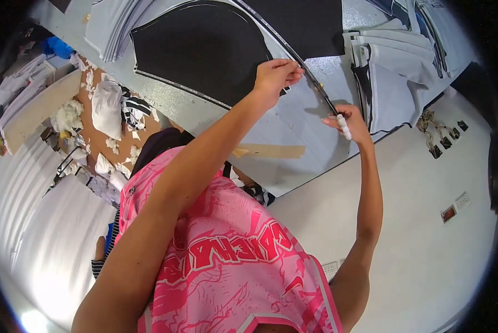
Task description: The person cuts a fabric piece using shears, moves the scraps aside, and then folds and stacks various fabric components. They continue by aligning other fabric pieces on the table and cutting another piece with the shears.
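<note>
A long, narrow black strip (310, 74) with pale edging slants from the top centre down to the right hand (353, 119), right of centre. Left of it, matte black cloth (199, 50) curves across the shiny grey table (293, 126). The right hand's fingers, partly wrapped in white, close on the strip's lower end; the left hand (272, 82) bunches its fingertips beside it, grip unclear.

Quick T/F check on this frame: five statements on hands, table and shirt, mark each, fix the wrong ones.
1. The dark strip extends to the right hand. True.
2. The left hand is well away from the dark strip. False: it is right at the strip.
3. A tan strip lies on the table. True.
4. The folded pale fabric at right lies on the floor. False: it lies on the table.
5. The pink shirt is plain. False: it carries large lettering.
</note>
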Action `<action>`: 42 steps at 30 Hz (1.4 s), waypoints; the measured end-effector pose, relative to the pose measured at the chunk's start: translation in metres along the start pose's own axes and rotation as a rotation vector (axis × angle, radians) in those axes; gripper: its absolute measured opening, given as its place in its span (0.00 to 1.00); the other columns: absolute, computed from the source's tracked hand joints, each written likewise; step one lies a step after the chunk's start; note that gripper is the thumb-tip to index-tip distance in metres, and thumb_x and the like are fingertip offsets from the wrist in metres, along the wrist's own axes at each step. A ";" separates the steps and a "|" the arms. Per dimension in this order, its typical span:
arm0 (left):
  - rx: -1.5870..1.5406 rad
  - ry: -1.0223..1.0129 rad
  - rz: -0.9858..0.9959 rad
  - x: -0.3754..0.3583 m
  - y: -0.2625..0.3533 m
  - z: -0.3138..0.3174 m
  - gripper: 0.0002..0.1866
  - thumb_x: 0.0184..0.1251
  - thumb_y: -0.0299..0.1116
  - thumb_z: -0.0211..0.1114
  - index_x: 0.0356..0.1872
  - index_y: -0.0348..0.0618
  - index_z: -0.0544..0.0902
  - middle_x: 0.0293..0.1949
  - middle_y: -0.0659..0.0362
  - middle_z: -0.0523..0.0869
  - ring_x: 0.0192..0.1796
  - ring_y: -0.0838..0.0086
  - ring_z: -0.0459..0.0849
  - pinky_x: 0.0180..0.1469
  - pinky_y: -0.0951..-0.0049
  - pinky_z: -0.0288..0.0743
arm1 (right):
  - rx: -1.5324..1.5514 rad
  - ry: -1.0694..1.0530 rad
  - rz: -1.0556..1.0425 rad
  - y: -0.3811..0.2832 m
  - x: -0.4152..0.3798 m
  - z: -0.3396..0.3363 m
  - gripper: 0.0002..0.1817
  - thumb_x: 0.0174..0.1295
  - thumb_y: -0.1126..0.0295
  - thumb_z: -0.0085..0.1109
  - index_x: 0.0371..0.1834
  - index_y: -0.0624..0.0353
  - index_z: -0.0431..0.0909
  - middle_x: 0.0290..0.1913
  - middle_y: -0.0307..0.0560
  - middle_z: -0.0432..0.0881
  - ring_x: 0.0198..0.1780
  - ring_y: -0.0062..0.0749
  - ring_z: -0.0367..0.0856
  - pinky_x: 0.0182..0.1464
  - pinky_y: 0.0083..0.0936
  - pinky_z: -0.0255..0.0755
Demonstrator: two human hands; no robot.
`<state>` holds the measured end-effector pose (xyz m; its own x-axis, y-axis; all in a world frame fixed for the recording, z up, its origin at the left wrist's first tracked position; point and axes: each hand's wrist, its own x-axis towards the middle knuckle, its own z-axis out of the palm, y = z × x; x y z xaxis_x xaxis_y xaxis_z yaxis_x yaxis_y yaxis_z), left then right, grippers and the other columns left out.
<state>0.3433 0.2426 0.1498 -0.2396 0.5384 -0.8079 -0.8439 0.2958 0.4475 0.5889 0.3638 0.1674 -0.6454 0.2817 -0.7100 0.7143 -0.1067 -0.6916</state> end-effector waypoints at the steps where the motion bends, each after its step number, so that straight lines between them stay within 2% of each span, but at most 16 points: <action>1: 0.000 0.003 -0.003 -0.001 0.000 0.000 0.09 0.74 0.30 0.67 0.48 0.34 0.83 0.40 0.55 0.90 0.38 0.77 0.87 0.47 0.73 0.82 | 0.002 0.000 0.003 -0.002 -0.001 0.001 0.16 0.57 0.66 0.80 0.27 0.60 0.78 0.21 0.29 0.70 0.20 0.12 0.66 0.21 0.17 0.57; 9: -0.010 -0.040 0.025 0.002 -0.003 -0.002 0.09 0.73 0.27 0.65 0.47 0.33 0.82 0.39 0.54 0.89 0.37 0.74 0.87 0.48 0.71 0.84 | -0.002 0.007 -0.032 0.012 0.003 0.005 0.18 0.56 0.67 0.80 0.26 0.57 0.75 0.19 0.28 0.69 0.19 0.12 0.64 0.20 0.17 0.56; 25: 0.099 -0.013 0.025 0.000 -0.001 0.000 0.08 0.74 0.28 0.63 0.47 0.33 0.83 0.38 0.55 0.88 0.36 0.74 0.86 0.48 0.69 0.84 | 0.070 -0.033 -0.007 -0.002 0.001 0.005 0.17 0.58 0.67 0.79 0.28 0.57 0.75 0.19 0.27 0.67 0.19 0.12 0.64 0.21 0.17 0.55; 34: 0.107 -0.009 0.025 0.000 -0.001 0.001 0.08 0.74 0.27 0.63 0.46 0.33 0.83 0.38 0.54 0.88 0.36 0.73 0.86 0.46 0.69 0.85 | -0.007 -0.024 -0.029 0.009 0.006 0.003 0.17 0.58 0.68 0.79 0.25 0.57 0.74 0.18 0.28 0.68 0.18 0.12 0.63 0.20 0.18 0.54; 36: 0.104 -0.004 0.030 0.000 0.000 0.001 0.08 0.74 0.27 0.63 0.46 0.33 0.83 0.38 0.54 0.88 0.36 0.73 0.86 0.46 0.69 0.85 | 0.058 -0.035 0.045 0.006 0.005 0.004 0.17 0.58 0.69 0.78 0.24 0.57 0.74 0.17 0.28 0.68 0.18 0.12 0.63 0.20 0.18 0.53; 39: 0.111 0.012 0.033 0.001 -0.001 0.002 0.07 0.73 0.27 0.64 0.45 0.32 0.83 0.37 0.54 0.88 0.35 0.73 0.86 0.44 0.69 0.85 | 0.086 -0.043 0.032 0.007 0.006 0.005 0.17 0.58 0.70 0.78 0.23 0.56 0.74 0.16 0.28 0.67 0.17 0.12 0.63 0.19 0.18 0.54; 42: 0.117 0.009 0.034 0.003 -0.002 0.000 0.07 0.73 0.27 0.64 0.45 0.32 0.83 0.36 0.54 0.88 0.35 0.73 0.86 0.44 0.70 0.85 | 0.053 -0.059 0.036 0.002 0.004 0.002 0.17 0.60 0.67 0.76 0.24 0.56 0.74 0.18 0.28 0.69 0.19 0.12 0.64 0.20 0.17 0.56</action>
<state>0.3443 0.2436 0.1468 -0.2721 0.5431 -0.7943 -0.7732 0.3679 0.5165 0.5869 0.3627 0.1625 -0.6355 0.2205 -0.7400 0.7230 -0.1664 -0.6705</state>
